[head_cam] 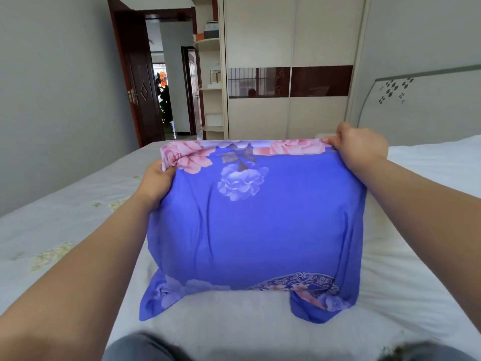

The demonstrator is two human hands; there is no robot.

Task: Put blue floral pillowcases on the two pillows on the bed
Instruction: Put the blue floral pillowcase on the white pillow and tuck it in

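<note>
**Blue floral pillowcase held upright on the bed by two hands**

Blue cloth fills the middle of the view: one pillowcase (256, 225), printed with pink and lilac flowers, stands upright on the bed (65, 225), bulging as if filled. The pillow inside is fully covered, so its own surface cannot be seen. Along the top edge run two pink blooms and one lilac bloom just below them; a patterned band crosses the lower right. Two loose bottom corners of the cloth spread out on the sheet, one at the left and one at the right.

Two hands hold it. The left hand (156, 182) grips the upper left corner, fingers curled round the cloth. The right hand (360, 147) pinches the upper right corner, fingers bunched over the top edge. Both bare forearms reach in from the near corners of the view.

Only this one pillowcase shows. Under and to the right of it lies one white padded cover (406, 282) on the paler sheet. Beyond stand one white headboard (426, 100) with a flower motif, one cream wardrobe (289, 35) with a dark glossy band, a set of corner shelves (210, 82), and one dark wooden door (140, 82) standing open.
</note>
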